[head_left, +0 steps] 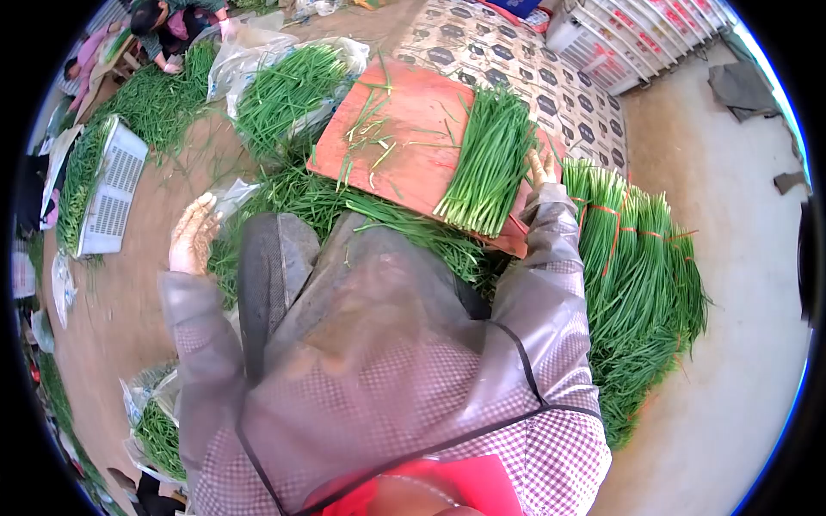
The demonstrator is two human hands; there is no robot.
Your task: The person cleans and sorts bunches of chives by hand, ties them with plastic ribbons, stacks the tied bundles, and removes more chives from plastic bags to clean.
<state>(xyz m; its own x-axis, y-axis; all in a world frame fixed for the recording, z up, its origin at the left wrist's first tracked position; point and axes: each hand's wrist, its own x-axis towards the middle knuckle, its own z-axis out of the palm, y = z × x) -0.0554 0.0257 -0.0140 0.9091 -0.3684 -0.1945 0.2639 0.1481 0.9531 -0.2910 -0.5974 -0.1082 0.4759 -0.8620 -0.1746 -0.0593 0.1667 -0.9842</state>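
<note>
A thick loose bundle of green chives (489, 159) lies across the right part of a reddish board (413, 112) in front of me. My right hand (542, 168) is at the bundle's right side, fingers stretched out and apart, fingertips right at the stalks. Out to the left, my left hand (194, 234) is raised with its fingers extended and nothing in it. Beneath it are loose chives and a piece of clear plastic (234, 196). Scattered stalks (376, 146) lie on the board's left half.
Bundles of chives tied with red bands (632, 232) stand at my right. An opened bag of chives (292, 90) lies beyond the board. A white crate (114, 189) is at the left, and a co-worker (176, 26) handles chives at the back left. White crates (628, 39) stand at the back right.
</note>
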